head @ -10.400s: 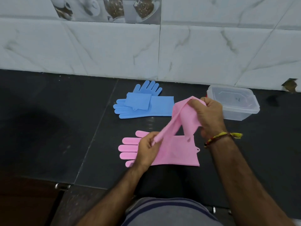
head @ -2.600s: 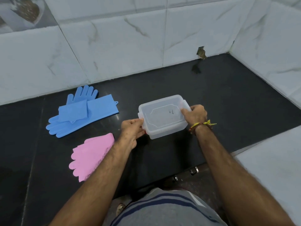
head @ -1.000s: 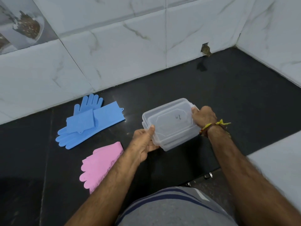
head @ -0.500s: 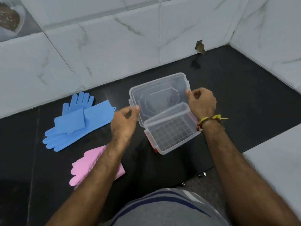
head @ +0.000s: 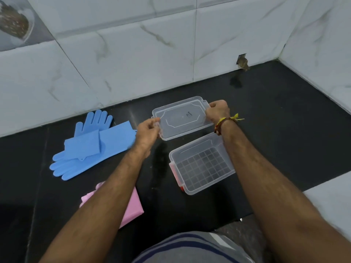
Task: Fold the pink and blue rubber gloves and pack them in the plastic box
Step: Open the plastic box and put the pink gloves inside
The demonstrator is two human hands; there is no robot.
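Lid (head: pixel 182 118) pinched at both ends by left hand (head: pixel 147 130) and right hand (head: pixel 217 111); probably light, stiff; box (head: pixel 202 164) at 6 o'clock.

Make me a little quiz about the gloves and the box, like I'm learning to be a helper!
1. True or false: the lid is on the plastic box.
2. What holds the lid? A) left hand and right hand B) one hand only C) nothing
3. Fill in: the gloves lying nearest the wall are the ____ gloves; the pink gloves lie nearer the person.

Key:
1. False, the box stands open and empty.
2. A
3. blue
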